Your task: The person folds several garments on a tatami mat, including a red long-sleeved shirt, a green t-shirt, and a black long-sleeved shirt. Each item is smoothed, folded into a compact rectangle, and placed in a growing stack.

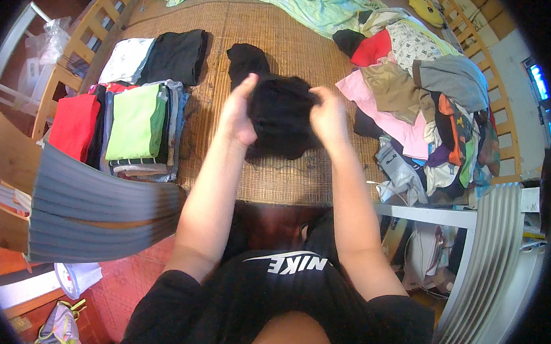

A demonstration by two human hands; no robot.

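Note:
A dark black cloth garment [283, 118], bunched into a rough square, is between my two hands over the woven mat. On its left side is my left hand [238, 111], thumb pointing up and away from me, with the other fingers hidden behind or under the cloth. My right hand [329, 116] grips the upper right edge with bent fingers. Just beyond my left thumb lies another black cloth part [246, 62]; whether it belongs to the same garment I cannot tell.
Folded clothes stand in stacks at the left, with a green folded piece [135, 122], a red one [73, 125] and a black one [175, 57]. A loose heap of clothes [401, 90] covers the right. Wooden bed rails [498, 104] border the woven mat [275, 183]. A green sheet [275, 1] lies beyond.

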